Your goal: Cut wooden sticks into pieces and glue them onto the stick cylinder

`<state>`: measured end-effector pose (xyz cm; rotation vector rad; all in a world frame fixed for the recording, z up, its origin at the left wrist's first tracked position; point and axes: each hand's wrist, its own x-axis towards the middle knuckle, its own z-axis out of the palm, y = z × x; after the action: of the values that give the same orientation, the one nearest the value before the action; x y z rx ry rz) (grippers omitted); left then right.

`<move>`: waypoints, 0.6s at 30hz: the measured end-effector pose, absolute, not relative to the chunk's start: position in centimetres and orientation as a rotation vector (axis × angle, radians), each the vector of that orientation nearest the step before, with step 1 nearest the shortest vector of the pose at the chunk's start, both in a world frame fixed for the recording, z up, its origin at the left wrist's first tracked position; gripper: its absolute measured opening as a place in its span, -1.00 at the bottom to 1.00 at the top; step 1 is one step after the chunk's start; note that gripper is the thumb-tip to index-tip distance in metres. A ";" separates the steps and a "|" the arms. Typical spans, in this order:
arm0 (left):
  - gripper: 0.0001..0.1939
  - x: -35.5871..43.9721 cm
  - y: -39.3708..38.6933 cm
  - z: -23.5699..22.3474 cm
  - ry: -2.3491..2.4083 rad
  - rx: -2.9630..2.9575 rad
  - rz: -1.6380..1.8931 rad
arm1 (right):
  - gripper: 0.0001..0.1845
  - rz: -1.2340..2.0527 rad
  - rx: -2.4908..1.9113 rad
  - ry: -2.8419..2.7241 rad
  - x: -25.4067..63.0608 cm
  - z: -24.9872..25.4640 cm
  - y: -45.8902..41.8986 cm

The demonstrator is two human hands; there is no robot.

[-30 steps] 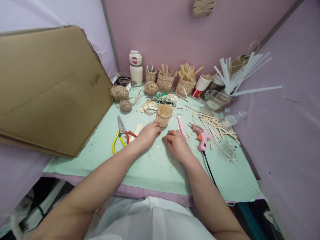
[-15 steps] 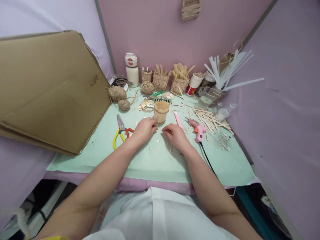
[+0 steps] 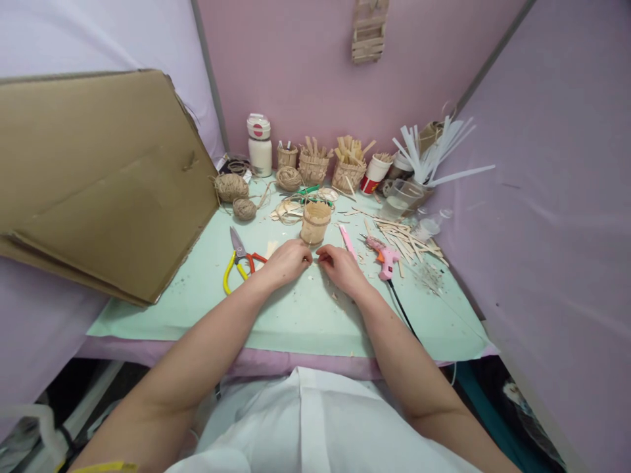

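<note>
A small bucket-shaped cup (image 3: 315,225) of light wood strips stands upright on the table, with a thin band around it. Just in front of it, my left hand (image 3: 290,261) has its fingers curled and pinched together. Facing it, with a narrow gap between the fingertips, my right hand (image 3: 341,266) is also closed in a pinch. Anything between either set of fingertips is too small to make out. Beside my left hand lie scissors (image 3: 239,253) with yellow and red handles. A pink cutter (image 3: 347,242) and a pink glue gun (image 3: 387,257) lie right of my right hand.
A large cardboard sheet (image 3: 108,177) leans at the left. Twine balls (image 3: 231,187), a white bottle (image 3: 259,148) and baskets of wood strips (image 3: 349,172) line the back. Loose sticks (image 3: 409,240), a clear plastic cup (image 3: 400,200) and white glue sticks (image 3: 436,148) are at the right.
The view has shifted, showing more of the wall. My left hand has moved slightly down from the wooden cup's side, and the two hands' fingertips stay close together.
</note>
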<state>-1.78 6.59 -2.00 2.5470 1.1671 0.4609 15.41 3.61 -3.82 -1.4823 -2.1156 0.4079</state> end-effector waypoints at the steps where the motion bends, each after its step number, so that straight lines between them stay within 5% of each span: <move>1: -0.78 -1.7 6.6 -2.1 1.155 2.566 0.446 | -0.71 0.413 -1.477 -2.120 15.4 -3.9 3.6; 18: -0.76 -1.4 6.0 -1.8 1.197 2.555 0.425 | -0.72 0.416 -1.552 -2.093 17.3 -2.6 2.8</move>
<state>-1.39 5.99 -1.81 2.5552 1.1971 0.4252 17.27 2.78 -2.65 -1.5518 -2.0934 0.4165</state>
